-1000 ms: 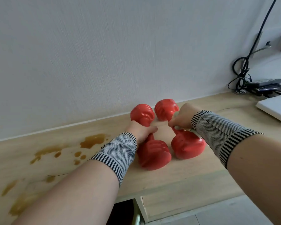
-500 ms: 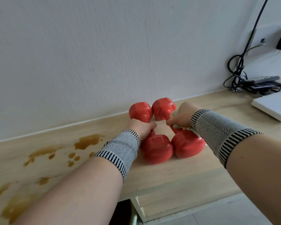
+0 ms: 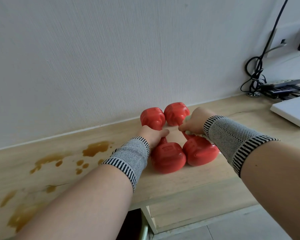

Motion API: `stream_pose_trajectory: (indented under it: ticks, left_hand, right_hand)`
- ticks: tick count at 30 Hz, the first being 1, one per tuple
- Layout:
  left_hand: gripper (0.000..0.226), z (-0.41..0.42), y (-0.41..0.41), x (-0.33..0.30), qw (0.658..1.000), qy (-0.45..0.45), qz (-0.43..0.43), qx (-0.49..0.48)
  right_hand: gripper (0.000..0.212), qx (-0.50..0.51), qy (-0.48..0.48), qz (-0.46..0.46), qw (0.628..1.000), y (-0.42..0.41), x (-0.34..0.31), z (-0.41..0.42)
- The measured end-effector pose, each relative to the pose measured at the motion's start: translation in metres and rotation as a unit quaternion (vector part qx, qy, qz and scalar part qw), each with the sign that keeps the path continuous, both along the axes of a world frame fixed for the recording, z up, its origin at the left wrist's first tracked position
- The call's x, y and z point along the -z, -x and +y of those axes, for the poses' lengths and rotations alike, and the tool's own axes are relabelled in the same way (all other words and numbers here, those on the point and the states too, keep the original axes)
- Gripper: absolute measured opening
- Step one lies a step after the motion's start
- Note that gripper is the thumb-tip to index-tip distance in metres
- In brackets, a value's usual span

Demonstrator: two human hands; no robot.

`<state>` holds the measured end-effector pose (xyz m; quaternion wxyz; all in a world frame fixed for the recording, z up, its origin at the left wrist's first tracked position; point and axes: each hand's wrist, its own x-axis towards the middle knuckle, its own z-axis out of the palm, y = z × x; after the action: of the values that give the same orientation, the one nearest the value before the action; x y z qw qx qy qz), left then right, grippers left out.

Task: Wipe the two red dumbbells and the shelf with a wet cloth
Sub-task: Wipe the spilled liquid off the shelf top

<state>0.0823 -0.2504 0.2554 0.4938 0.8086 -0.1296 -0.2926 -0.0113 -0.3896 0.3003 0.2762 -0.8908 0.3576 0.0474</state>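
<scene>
**On the shelf by the wall: both hands on the dumbbells**

On the pale wooden shelf (image 3: 189, 186), close to the white wall (image 3: 111, 58), we see the two red dumbbells lying side by side, each pointing from near to far. The left dumbbell (image 3: 166, 157) and the right dumbbell (image 3: 198, 151) almost touch at their near heads, and their far heads sit just beside each other against the foot of the wall.

Our left hand (image 3: 152, 135) has its grip wrapped around the handle of the left dumbbell, the thumb lying across the top. Our right hand (image 3: 194, 122) grasps the handle of the right dumbbell with a light-coloured cloth (image 3: 192, 135) bunched under the fingers; only a small edge of the cloth shows below the hand, and we cannot tell how much of the handle it covers. Both wrists wear knitted wristbands with striped edges, the left one (image 3: 128, 159) and the right one (image 3: 232, 141).

To the left of the dumbbells, brown liquid stains (image 3: 93, 149) spread over the shelf, running from the middle toward the near left corner in puddles and drops. At the far right lie a white flat device (image 3: 293, 111), a dark remote-like object (image 3: 280, 84) and a tangle of black cables (image 3: 255, 73) climbing the wall
</scene>
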Motion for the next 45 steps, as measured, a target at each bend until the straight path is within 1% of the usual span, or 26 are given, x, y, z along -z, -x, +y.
stream_pose_trajectory:
  ticks: [2,4,5,7,9,10,11,12,14,16,18,20,22,23,24,25,26,27,28,30,31,33,35,40,43,45]
  left_hand:
    - [0.074,0.004,0.003,-0.005,1.0,0.006,0.0,-0.01]
    - [0.052,0.01,0.003,-0.012,1.0,0.003,0.001,-0.022]
    - [0.043,0.014,0.002,-0.016,1.0,-0.001,-0.012,-0.026]
    - [0.031,0.025,0.001,-0.026,0.996,-0.007,-0.074,-0.039]
    - [0.026,0.037,0.002,-0.037,0.99,0.012,-0.122,-0.07]
    - [0.023,0.044,0.004,-0.042,0.989,0.033,-0.121,-0.083]
    - [0.02,0.052,0.006,-0.049,0.988,0.064,-0.102,-0.093]
    - [0.023,0.061,0.009,-0.055,0.988,0.098,-0.07,-0.094]
    - [0.037,0.078,0.015,-0.067,0.985,0.149,0.031,-0.078]
    - [0.044,0.094,0.021,-0.079,0.975,0.181,0.113,-0.06]
    - [0.033,0.114,0.026,-0.09,0.962,0.226,0.135,-0.07]
    - [0.016,0.138,0.026,-0.098,0.957,0.242,0.118,-0.111]
    - [0.014,0.164,0.025,-0.099,0.97,0.195,0.061,-0.135]
    - [0.017,0.177,0.023,-0.096,0.981,0.145,0.006,-0.133]
    - [0.02,0.19,0.021,-0.092,0.988,0.077,-0.063,-0.119]
    - [0.022,0.203,0.02,-0.088,0.986,-0.001,-0.134,-0.101]
    - [0.02,0.217,0.02,-0.084,0.975,-0.07,-0.191,-0.087]
    - [0.018,0.23,0.022,-0.08,0.962,-0.131,-0.226,-0.079]
    - [0.021,0.243,0.022,-0.074,0.948,-0.181,-0.249,-0.08]
    - [0.031,0.271,0.02,-0.06,0.923,-0.259,-0.27,-0.083]
    - [0.035,0.284,0.019,-0.052,0.912,-0.291,-0.277,-0.081]
    - [0.041,0.307,0.016,-0.039,0.892,-0.344,-0.282,-0.076]
    - [0.046,0.329,0.013,-0.032,0.881,-0.376,-0.275,-0.088]
    - [0.056,0.376,-0.001,-0.013,0.877,-0.412,-0.223,-0.105]
    - [0.055,0.392,-0.005,-0.001,0.876,-0.427,-0.203,-0.099]
    - [0.049,0.4,-0.009,0.005,0.87,-0.437,-0.211,-0.089]
  right_hand:
    - [0.029,-0.007,0.022,0.017,1.0,0.002,-0.004,0.002]
    - [0.031,-0.001,0.042,0.015,0.999,0.005,-0.01,0.008]
    - [0.029,0.004,0.058,0.005,0.998,0.007,-0.016,0.011]
    - [0.024,0.013,0.092,-0.017,0.995,0.008,-0.029,0.02]
    - [0.04,0.042,0.085,-0.064,0.993,0.005,-0.042,0.031]
    - [0.047,0.053,0.061,-0.096,0.992,0.003,-0.049,0.039]
    - [0.047,0.049,0.042,-0.127,0.99,0.0,-0.055,0.047]
    - [0.045,0.04,0.026,-0.151,0.987,-0.003,-0.061,0.057]
    - [0.039,0.003,0.001,-0.184,0.983,-0.006,-0.072,0.085]
    - [0.025,-0.055,-0.028,-0.206,0.977,-0.005,-0.081,0.112]
    - [0.013,-0.111,-0.048,-0.217,0.969,-0.004,-0.084,0.137]
    - [0.013,-0.151,-0.039,-0.215,0.964,-0.001,-0.086,0.158]
    - [0.019,-0.172,-0.027,-0.213,0.961,0.0,-0.082,0.174]
    - [0.022,-0.182,-0.009,-0.207,0.961,-0.001,-0.077,0.182]
    - [0.022,-0.189,0.032,-0.193,0.962,-0.001,-0.069,0.191]
    - [0.022,-0.198,0.096,-0.178,0.959,-0.002,-0.057,0.199]
    - [0.024,-0.208,0.158,-0.153,0.953,-0.003,-0.043,0.206]
    - [0.027,-0.22,0.203,-0.121,0.947,-0.004,-0.028,0.214]
    - [0.029,-0.239,0.233,-0.071,0.94,-0.003,-0.014,0.223]
    - [0.031,-0.29,0.243,0.004,0.926,0.001,0.014,0.242]
    - [0.031,-0.305,0.238,0.018,0.922,0.005,0.026,0.25]
    - [0.033,-0.278,0.189,-0.004,0.942,0.008,0.043,0.264]
    - [0.036,-0.248,0.148,-0.056,0.956,0.007,0.051,0.279]
    - [0.05,-0.296,0.12,-0.079,0.944,-0.016,0.054,0.333]
    - [0.051,-0.334,0.124,-0.064,0.932,-0.03,0.057,0.362]
    - [0.051,-0.344,0.122,-0.062,0.929,-0.039,0.058,0.374]
